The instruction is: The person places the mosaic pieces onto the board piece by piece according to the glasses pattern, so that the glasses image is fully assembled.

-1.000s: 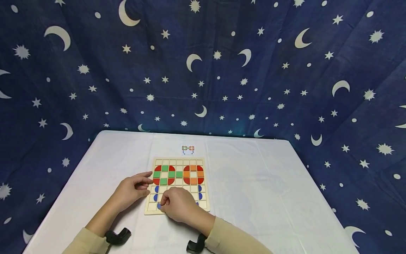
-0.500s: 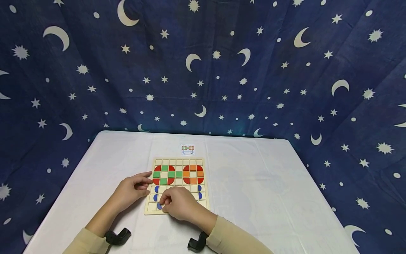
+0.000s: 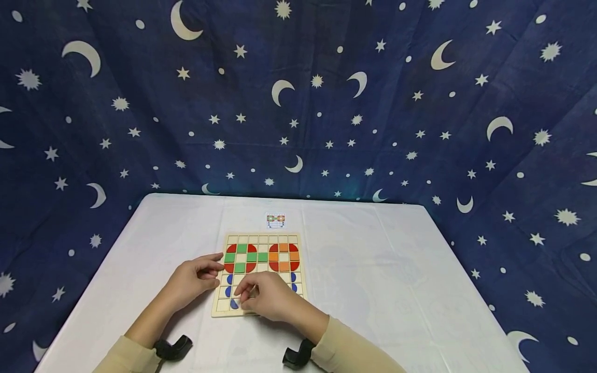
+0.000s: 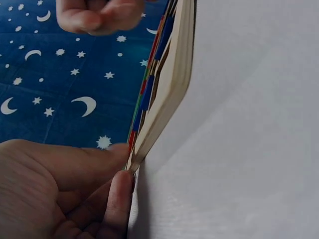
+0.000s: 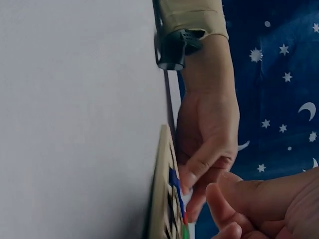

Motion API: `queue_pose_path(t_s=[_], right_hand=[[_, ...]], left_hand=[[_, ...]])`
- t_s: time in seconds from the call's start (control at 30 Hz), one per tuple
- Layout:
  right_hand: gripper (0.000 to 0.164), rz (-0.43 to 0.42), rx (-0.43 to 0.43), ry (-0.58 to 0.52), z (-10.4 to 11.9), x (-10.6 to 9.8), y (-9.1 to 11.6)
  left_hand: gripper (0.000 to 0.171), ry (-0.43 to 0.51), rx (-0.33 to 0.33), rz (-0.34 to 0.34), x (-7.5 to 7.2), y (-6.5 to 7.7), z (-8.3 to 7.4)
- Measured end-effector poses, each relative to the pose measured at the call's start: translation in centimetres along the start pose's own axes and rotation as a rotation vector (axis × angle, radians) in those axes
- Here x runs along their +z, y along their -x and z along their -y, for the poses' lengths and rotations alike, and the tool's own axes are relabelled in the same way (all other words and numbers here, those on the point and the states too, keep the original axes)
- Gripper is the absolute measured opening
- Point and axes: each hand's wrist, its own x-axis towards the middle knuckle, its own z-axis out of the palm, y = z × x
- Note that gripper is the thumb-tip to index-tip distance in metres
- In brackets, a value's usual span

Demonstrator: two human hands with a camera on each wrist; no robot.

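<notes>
My left hand (image 3: 186,282) rests at the left side of a square wooden grid board (image 3: 223,304), its fingertips touching the board's edge. In the left wrist view, the thumb and a finger (image 4: 118,199) meet that edge. Over the board's lower part hovers my right hand (image 3: 270,298), fingers loosely bent, with no piece visible between them. Just left of its fingertips lies a blue rounded tile (image 3: 234,304) in the bottom row. Red corner tiles with green squares (image 3: 240,268) and orange squares (image 3: 284,266) form two rings above. My right hand covers several lower cells.
A small printed pattern card (image 3: 275,220) lies behind the board on the white-covered table (image 3: 373,280). Black wrist mounts (image 3: 173,347) sit at both wrists. A dark blue curtain (image 3: 326,103) with moons and stars hangs around the table.
My right hand has lifted slightly and drawn back to the right from the bottom-row blue tile, its fingers loosening and more of the tile showing. My left hand stays at the board's edge.
</notes>
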Motion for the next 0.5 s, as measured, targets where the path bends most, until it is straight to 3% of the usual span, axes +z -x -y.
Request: queue_pose_path(t_s=[0.13,0.27,0.5], right_hand=[[0.025,-0.02,-0.001,-0.037,0.0,-1.4,0.4],[0.032,-0.072,0.007,-0.058,-0.3,-3.3,1.0],[0.036,-0.246,0.04,-0.016,-1.4,-7.2,2.5]], left_hand=[[0.03,-0.004,0.007,0.005,-0.3,0.0,-0.3],[0.027,-0.066,0.018,-0.008,-0.4,0.0,-0.7],[0.036,-0.235,0.038,-0.115,-0.5,0.2,-2.0]])
